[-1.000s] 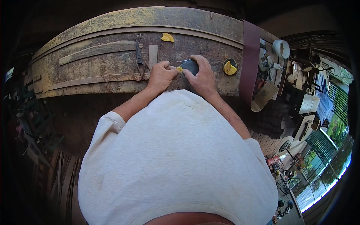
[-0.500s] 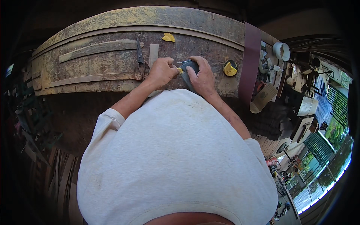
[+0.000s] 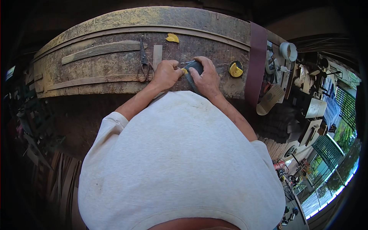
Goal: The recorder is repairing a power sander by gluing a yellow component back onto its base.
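Note:
My left hand (image 3: 166,75) is closed, pinching a small yellow piece (image 3: 184,71) at the bench's near middle. My right hand (image 3: 207,80) grips a dark grey flat piece (image 3: 194,66) beside it, thumb across its face. A thin metal item (image 3: 187,63) lies along the top of the grey piece; I cannot make out what it is. Scissors (image 3: 143,62) lie left of my hands near a short pale wooden strip (image 3: 157,53). A loose yellow piece (image 3: 172,38) lies beyond them, and another yellow piece (image 3: 235,69) rests on a dark round object at right.
The worn bench (image 3: 107,57) carries long wooden strips (image 3: 99,51). A maroon belt (image 3: 254,65) drapes over its right part, beside a white ring-shaped item (image 3: 287,51), a curved tan sheet (image 3: 270,100) and assorted clutter. Dark racks and slats stand at left; green grilles at far right.
My left hand has shifted slightly upward since a second ago. My right thumb and the grey piece have moved a little, and both hands keep their grip.

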Demonstrator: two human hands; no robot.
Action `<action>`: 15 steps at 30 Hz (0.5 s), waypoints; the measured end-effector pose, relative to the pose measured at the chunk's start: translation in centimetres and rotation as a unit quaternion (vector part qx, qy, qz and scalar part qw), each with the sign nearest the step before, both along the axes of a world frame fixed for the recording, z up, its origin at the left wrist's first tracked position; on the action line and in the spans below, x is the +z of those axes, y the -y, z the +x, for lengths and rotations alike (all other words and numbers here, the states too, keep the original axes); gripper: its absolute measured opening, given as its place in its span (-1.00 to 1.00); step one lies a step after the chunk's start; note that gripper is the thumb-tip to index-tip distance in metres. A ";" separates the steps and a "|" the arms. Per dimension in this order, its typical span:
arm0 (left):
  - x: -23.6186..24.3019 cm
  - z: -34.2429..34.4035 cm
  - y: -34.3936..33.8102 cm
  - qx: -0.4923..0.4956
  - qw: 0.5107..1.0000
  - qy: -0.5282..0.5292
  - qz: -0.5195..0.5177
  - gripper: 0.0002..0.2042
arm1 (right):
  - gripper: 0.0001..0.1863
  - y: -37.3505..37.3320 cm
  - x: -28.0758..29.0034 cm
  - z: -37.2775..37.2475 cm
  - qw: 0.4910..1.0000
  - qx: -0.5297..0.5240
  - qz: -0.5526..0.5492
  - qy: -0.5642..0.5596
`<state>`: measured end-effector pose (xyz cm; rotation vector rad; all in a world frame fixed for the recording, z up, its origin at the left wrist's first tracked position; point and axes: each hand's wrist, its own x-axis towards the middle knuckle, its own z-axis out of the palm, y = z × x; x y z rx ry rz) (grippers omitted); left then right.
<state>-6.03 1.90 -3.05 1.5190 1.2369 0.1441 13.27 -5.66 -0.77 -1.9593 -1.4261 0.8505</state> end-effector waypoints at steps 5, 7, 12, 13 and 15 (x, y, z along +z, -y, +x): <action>-0.2 0.2 0.0 0.011 1.000 0.021 0.004 -0.75 | -0.44 -0.2 0.2 0.1 0.998 0.009 -0.036 0.044; -1.3 -0.4 0.2 0.016 0.999 0.040 -0.019 -0.76 | -0.41 -0.2 0.2 -0.2 0.998 0.004 -0.048 0.043; -1.0 -0.7 -0.2 0.123 0.970 0.130 -0.166 -0.77 | -0.38 -0.5 0.4 -0.5 0.997 0.011 -0.051 0.050; -1.2 -0.7 -0.1 0.125 0.969 0.130 -0.168 -0.77 | -0.38 -0.6 0.4 -0.5 0.997 0.013 -0.052 0.051; -1.5 -0.5 -0.2 0.130 0.969 0.114 -0.175 -0.78 | -0.38 -0.6 0.5 -0.5 0.997 0.005 -0.060 0.042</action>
